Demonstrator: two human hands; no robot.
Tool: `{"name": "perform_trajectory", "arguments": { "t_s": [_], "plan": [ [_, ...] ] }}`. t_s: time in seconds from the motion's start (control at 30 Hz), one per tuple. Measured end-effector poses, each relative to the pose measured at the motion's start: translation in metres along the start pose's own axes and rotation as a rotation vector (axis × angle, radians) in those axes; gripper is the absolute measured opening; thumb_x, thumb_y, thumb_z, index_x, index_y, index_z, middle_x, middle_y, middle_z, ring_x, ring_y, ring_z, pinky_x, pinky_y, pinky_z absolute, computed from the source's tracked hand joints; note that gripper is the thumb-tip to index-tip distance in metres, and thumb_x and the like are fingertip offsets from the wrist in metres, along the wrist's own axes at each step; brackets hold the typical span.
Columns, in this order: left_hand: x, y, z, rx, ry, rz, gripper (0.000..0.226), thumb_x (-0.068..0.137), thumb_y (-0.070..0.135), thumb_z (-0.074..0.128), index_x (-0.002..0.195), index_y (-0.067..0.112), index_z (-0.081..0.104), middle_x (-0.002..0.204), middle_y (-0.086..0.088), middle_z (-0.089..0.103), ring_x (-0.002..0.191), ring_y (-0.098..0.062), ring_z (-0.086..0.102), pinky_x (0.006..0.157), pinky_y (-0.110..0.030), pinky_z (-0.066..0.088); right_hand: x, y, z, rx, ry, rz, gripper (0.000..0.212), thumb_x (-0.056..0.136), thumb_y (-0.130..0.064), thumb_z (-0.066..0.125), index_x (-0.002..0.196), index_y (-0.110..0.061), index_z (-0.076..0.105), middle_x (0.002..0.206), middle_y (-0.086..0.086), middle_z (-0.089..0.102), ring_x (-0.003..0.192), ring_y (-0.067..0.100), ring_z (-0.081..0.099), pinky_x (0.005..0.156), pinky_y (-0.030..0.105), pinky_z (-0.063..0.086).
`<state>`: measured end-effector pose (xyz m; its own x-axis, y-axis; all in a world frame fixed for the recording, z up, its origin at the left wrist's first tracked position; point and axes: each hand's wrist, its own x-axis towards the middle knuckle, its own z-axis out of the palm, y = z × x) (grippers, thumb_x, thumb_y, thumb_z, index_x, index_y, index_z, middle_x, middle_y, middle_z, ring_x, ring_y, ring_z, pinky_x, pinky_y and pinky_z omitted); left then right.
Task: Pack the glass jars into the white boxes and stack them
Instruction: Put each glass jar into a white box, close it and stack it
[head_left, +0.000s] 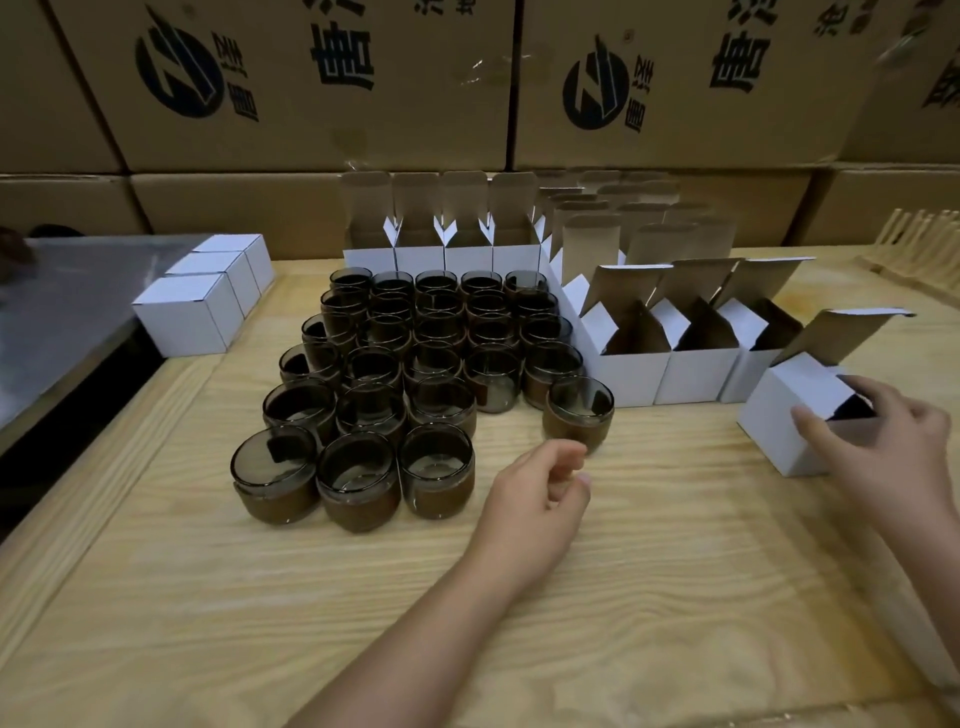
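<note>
Far left there's a metal top (78, 291), and three closed boxes (208, 296) sit in a row right where it meets the wood table (675, 571), touching side to side.

Next over is the big bunch of jars (405, 364): dark smoky glass, upright, mouths open, packed in rows on the table with the sides touching. Some have a little dark tag or sticker inside, can't make out what it is.

A lone jar (577, 415) stands off the bunch's right edge, just beside the front row of open boxes (675, 353). The left hand (535, 488) hovers just in front of that jar, fingers loosely curled, thumb close to the fingertips, nothing in it and not touching the glass.

The open boxes are white with brown insides and their flaps stick up. One row stands behind the jars and more run back in rows to the right.

Right side: the right hand (883, 457) grips a tilted box (779, 415) off the end of the front row, thumb on the near face, fingers curled over the open top, lid flap up. Something dark shows in the opening, but I can't tell if it's a jar.

Brown cartons (311, 78) with black print are stacked along the back, and a pale wooden rack (914, 244) sits at the far right.
</note>
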<state>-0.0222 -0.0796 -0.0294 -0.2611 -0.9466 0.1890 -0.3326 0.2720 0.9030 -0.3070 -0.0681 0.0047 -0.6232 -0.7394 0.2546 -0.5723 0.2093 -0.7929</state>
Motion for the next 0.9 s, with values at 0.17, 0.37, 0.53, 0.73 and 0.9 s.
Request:
{"name": "perform_trajectory", "arguments": {
  "t_s": [0.17, 0.37, 0.53, 0.73, 0.9],
  "plan": [
    [-0.001, 0.002, -0.002, -0.078, -0.033, 0.003, 0.037, 0.094, 0.034, 0.057, 0.13, 0.032, 0.049, 0.115, 0.013, 0.06, 0.096, 0.002, 0.06, 0.087, -0.017, 0.049, -0.062, -0.02, 0.003, -0.091, -0.042, -0.042, 0.053, 0.077, -0.048, 0.068, 0.125, -0.037, 0.048, 0.133, 0.003, 0.03, 0.129, 0.031, 0.031, 0.103, 0.05, 0.037],
    [-0.003, 0.006, -0.001, -0.167, -0.059, 0.066, 0.06, 0.079, 0.063, 0.046, 0.134, 0.041, 0.037, 0.126, 0.011, 0.053, 0.114, 0.005, 0.052, 0.09, -0.01, 0.042, -0.123, -0.07, 0.036, -0.238, -0.158, -0.208, 0.071, 0.072, -0.059, 0.06, 0.132, -0.025, 0.043, 0.135, 0.009, 0.032, 0.124, 0.03, 0.031, 0.099, 0.046, 0.036],
    [-0.003, 0.009, -0.003, -0.22, -0.037, 0.096, 0.045, 0.076, 0.065, 0.044, 0.12, 0.058, 0.035, 0.116, 0.017, 0.057, 0.096, 0.005, 0.061, 0.08, -0.01, 0.046, -0.133, -0.089, 0.05, -0.348, -0.338, -0.414, 0.062, 0.073, -0.067, 0.044, 0.127, -0.037, 0.036, 0.142, 0.0, 0.023, 0.121, 0.023, 0.032, 0.092, 0.038, 0.038],
    [0.001, 0.005, -0.002, -0.281, 0.024, 0.072, 0.045, 0.073, 0.061, 0.048, 0.117, 0.049, 0.044, 0.112, 0.004, 0.063, 0.096, 0.0, 0.062, 0.083, -0.022, 0.051, -0.098, -0.084, 0.037, 0.011, -0.435, -0.491, 0.018, 0.091, -0.058, 0.034, 0.099, -0.046, 0.046, 0.108, -0.022, 0.044, 0.095, -0.013, 0.047, 0.073, 0.014, 0.035],
    [0.001, 0.005, -0.003, -0.239, 0.016, 0.039, 0.03, 0.08, 0.051, 0.046, 0.109, 0.056, 0.042, 0.109, 0.009, 0.062, 0.094, 0.005, 0.059, 0.076, -0.012, 0.047, -0.094, -0.069, 0.042, 0.347, -0.312, -0.306, 0.029, 0.097, -0.011, 0.04, 0.085, -0.033, 0.053, 0.078, -0.01, 0.058, 0.062, 0.013, 0.053, 0.048, 0.034, 0.047]
  ]
}}
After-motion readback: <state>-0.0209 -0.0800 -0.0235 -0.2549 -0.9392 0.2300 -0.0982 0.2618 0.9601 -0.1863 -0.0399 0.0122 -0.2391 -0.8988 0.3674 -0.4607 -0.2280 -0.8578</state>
